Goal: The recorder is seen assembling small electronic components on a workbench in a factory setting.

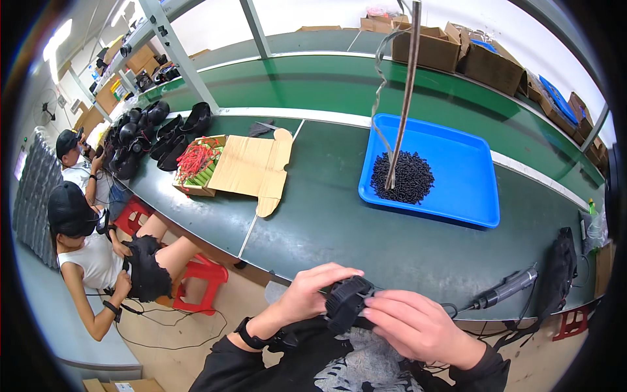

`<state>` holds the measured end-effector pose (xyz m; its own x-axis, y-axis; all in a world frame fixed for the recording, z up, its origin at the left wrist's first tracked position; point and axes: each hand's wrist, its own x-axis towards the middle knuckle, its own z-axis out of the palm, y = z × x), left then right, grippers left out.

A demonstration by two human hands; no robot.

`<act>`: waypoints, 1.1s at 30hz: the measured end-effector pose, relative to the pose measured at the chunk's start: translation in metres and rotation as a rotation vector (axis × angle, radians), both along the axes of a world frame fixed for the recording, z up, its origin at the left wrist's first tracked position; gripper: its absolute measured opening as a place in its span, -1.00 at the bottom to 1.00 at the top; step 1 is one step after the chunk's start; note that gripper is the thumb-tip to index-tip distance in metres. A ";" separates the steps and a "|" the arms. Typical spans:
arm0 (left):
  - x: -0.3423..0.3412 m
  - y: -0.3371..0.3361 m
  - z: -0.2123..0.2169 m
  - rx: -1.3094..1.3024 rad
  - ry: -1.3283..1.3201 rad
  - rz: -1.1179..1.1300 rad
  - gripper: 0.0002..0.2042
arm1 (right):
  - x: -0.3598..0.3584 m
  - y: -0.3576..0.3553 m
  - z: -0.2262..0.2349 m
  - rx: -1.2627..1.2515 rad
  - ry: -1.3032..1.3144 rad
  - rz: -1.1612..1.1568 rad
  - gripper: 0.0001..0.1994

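Close in front of my body, at the bench's near edge, I hold a black ribbed plastic part (pixel 346 302) in both hands. My left hand (pixel 307 295) is closed around its left side, with the thumb hidden. From the other side, the fingers of my right hand (pixel 413 325) press together on the part's right edge; whether they also hold something small, I cannot tell. Beyond my hands lies a blue tray (pixel 460 176) with a heap of small black screw-like pieces (pixel 408 178). An electric screwdriver (pixel 506 289) rests on the bench to the right.
A thin metal rod (pixel 408 78) slants down over the tray. An open cardboard box (pixel 215 173) holds red and green pieces. Black curved shells (pixel 173 140) crowd the far left. Two people (pixel 85 248) sit left of the green bench (pixel 313 235). A black bag (pixel 560 271) lies at right.
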<state>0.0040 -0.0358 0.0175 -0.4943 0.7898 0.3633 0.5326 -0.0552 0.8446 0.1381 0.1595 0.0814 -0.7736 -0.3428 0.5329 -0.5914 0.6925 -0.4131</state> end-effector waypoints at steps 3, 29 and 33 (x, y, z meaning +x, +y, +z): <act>0.004 0.005 0.003 -0.026 -0.021 -0.047 -0.48 | -0.006 -0.006 -0.007 0.036 0.027 -0.036 -0.63; 0.010 0.018 -0.010 -0.188 -0.049 -0.194 -0.46 | -0.011 0.025 -0.010 -0.524 -0.399 0.135 -0.76; 0.010 0.018 -0.009 -0.193 -0.039 -0.194 -0.47 | -0.012 0.024 -0.008 -0.527 -0.365 0.073 -0.82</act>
<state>0.0142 -0.0179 0.0080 -0.3381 0.9237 0.1802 0.4945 0.0114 0.8691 0.1257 0.1837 0.0731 -0.9214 -0.1658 0.3514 -0.3867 0.3049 -0.8703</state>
